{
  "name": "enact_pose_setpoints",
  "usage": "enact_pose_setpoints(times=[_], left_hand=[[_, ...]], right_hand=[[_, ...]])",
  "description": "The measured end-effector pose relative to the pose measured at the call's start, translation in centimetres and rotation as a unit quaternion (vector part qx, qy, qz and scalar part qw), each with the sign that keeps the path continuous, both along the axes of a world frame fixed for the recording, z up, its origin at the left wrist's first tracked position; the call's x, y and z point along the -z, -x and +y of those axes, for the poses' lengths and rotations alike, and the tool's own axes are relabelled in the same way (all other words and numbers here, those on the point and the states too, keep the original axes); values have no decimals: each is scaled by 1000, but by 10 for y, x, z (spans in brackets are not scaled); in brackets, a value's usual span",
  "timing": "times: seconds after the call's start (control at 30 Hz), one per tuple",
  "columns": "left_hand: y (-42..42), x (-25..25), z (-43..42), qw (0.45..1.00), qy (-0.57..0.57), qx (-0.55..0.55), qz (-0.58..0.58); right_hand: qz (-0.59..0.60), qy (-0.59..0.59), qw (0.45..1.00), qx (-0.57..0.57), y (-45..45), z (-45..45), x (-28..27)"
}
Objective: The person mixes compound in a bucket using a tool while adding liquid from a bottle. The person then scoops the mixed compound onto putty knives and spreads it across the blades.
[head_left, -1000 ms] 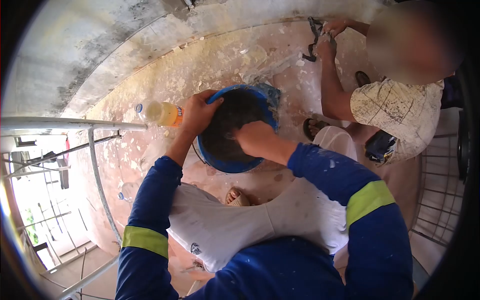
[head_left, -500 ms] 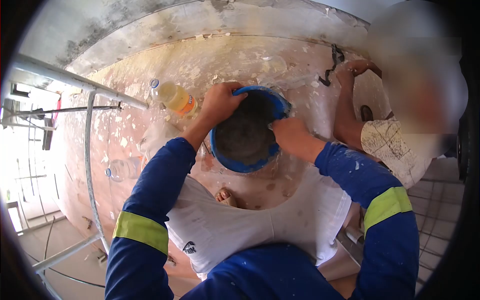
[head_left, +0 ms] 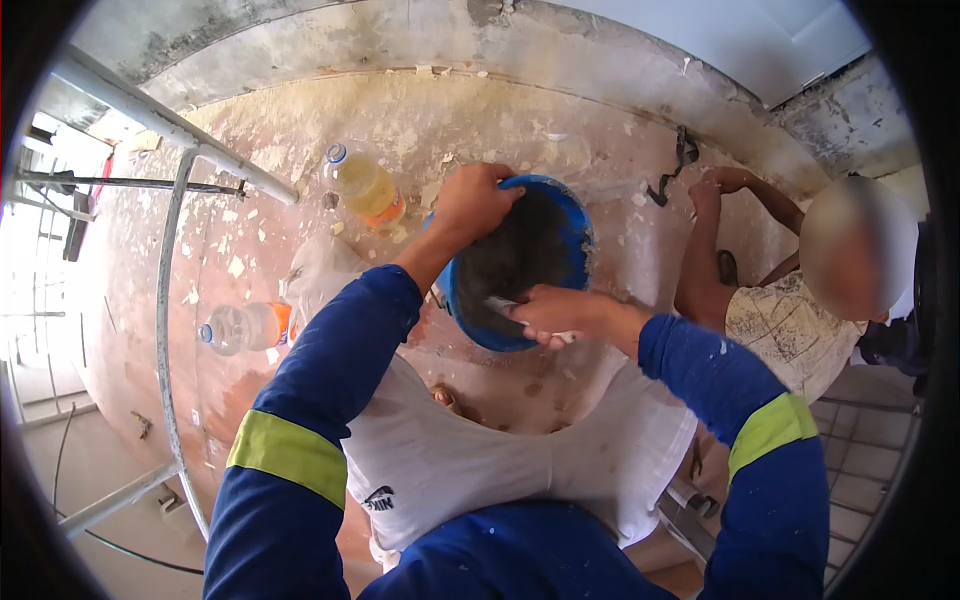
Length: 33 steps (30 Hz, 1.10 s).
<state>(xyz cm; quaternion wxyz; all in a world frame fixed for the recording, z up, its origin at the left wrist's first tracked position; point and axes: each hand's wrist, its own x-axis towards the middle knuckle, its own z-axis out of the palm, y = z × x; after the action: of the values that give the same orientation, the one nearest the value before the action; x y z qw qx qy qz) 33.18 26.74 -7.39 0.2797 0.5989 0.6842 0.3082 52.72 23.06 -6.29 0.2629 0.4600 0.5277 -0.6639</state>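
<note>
At the frame's centre, your left hand grips the rim of a round blue plastic bucket holding dark grey material. Your right hand clasps a slim, pale-handled tool. You seem mid-mixing; the next stroke needs a steady rim.

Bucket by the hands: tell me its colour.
The bucket is blue; it shows best in the head view.

Smooth plastic bucket, matt paste
</note>
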Motion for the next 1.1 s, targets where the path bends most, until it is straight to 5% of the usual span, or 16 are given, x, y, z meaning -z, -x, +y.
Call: enact_pose_setpoints(times=[0.13,0.23,0.3,0.37,0.57,0.87,1.1], left_hand=[[8,3,0,1000,12,1,2],[10,2,-1,999,33,7,13],[11,3,-2,1000,20,7,1],[11,3,-2,1000,28,7,4],[13,2,-3,1000,12,-23,-2],[11,1,-4,998,34,-44,-6],[14,3,-6,997,41,-60,0]], right_hand=[[21,25,987,157,14,0,-3],[18,-38,988,151,13,25,-5],[-3,-255,967,-9,-3,31,-7],[-22,-453,874,-177,-11,40,-11],[-139,-552,743,-352,-6,20,20],[23,-556,728,-401,-11,7,22],[-36,-434,826,-358,-22,-1,-15]])
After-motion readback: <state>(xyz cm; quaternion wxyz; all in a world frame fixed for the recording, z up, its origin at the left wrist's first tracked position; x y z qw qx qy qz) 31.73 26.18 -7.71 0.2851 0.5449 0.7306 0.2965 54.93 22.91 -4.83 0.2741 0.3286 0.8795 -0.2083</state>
